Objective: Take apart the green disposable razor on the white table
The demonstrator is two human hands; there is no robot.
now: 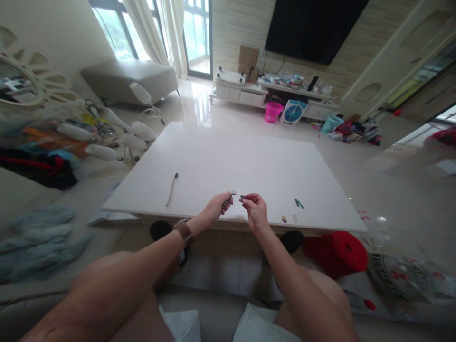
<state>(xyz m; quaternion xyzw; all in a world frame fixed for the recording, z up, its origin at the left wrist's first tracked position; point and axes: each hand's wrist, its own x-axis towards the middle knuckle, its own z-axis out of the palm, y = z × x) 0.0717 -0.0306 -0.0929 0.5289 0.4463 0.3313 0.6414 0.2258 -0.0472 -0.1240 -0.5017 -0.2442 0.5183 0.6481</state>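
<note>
Over the front of the white table [245,161], my left hand [216,207] is closed around a small dark metal tool [232,193] with a shiny tip; its exact kind is too small to make out. My right hand [257,209] pinches a small green piece [242,197] between thumb and fingers, just right of the tool's tip and apart from it. To the right lie two short dark green strips [299,204]. Closer to the edge are a small yellow and dark piece [284,219] and a small clear piece [295,218].
A thin pale stick with a black end [171,190] lies on the table's left part. A lamp with white shades [131,140] stands beyond the left edge. Red rolled material [337,254] and a printed plastic bag [409,278] are on the floor at right.
</note>
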